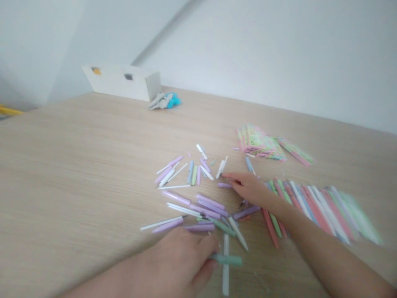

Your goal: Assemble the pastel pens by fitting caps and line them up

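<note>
My left hand (182, 256) is closed around a green pen piece (228, 259), which sticks out to the right from between thumb and fingers. It crosses over a white pen (226, 281) on the table. Farther up, my right hand (248, 186) has its index finger stretched out, its tip at a white pen cap (220, 169). A purple piece (224, 185) lies just under its fingers. Between and beyond the hands are scattered purple barrels (211, 203), thin white refills (173, 186) and a green cap (194, 175). The picture is blurred, so small parts are indistinct.
A row of many-coloured pens (322, 207) lies at the right, partly behind my right forearm. Pink-and-green printed packets (257, 142) are stacked behind it. At the back left stand a white box (120, 85) and a crumpled grey-and-blue item (166, 100), near the wall.
</note>
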`<state>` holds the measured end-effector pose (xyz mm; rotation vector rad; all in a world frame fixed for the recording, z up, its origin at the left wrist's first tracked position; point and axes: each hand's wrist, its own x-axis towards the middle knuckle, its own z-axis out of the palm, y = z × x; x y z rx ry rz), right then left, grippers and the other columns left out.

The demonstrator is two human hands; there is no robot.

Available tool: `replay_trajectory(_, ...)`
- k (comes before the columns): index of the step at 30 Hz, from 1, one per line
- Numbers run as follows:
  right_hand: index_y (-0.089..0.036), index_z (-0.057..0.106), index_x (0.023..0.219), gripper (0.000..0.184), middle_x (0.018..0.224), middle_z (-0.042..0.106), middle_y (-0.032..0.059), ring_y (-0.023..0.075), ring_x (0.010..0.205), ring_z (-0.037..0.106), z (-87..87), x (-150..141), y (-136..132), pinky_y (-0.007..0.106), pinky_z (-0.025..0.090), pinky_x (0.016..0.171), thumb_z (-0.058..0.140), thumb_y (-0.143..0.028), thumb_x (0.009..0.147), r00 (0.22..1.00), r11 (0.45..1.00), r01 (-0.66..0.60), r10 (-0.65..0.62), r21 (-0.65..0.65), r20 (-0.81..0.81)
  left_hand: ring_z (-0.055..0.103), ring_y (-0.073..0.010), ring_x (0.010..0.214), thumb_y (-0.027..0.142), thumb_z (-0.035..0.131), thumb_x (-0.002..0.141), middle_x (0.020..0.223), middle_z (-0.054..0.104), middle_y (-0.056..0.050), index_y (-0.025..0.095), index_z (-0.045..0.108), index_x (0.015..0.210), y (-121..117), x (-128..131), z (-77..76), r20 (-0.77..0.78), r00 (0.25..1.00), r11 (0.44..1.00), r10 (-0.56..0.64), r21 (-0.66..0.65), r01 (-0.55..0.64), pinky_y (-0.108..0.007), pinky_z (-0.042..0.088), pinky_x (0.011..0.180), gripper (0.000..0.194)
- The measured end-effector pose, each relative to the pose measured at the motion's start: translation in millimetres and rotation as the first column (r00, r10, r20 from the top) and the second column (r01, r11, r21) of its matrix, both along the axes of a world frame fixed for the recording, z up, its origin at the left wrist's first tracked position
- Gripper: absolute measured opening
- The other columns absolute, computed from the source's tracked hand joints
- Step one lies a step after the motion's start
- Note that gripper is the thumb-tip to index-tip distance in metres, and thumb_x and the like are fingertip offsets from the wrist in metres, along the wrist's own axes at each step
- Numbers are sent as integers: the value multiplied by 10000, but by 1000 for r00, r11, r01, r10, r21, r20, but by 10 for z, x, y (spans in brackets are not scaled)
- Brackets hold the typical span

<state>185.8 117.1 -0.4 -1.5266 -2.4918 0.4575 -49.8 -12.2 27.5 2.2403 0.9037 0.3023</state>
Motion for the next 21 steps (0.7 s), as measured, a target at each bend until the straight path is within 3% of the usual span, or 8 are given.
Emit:
replay_trajectory(9,-234,650,1157,378,1110,696,35,204,972,654,47,-106,-218,325,482,857,422,-160,866,994,993,-109,107,-47,-35,613,-198,830,215,471,862,908,659,-42,226,550,902,29,2,33,-58,998,1000,-27,10,28,-294,465,728,89)
replay_trajectory(16,-228,666,1126,351,1023,722,50,206,887,664,80,-223,-379,307,476,797,430,-186,870,981,979,-195,193,-62,-36,617,-207,835,212,451,866,899,663,-51,216,548,915,38,6,32,-118,993,999,-33,38,37,-316,473,744,109)
replay_trajectory(21,-172,646,1144,353,820,727,51,171,701,643,147,-323,-224,253,444,651,455,-190,848,993,996,-90,90,0,-73,607,-207,889,204,441,863,984,649,-45,216,535,961,23,16,21,-116,993,997,-24,70,33,-326,483,773,136)
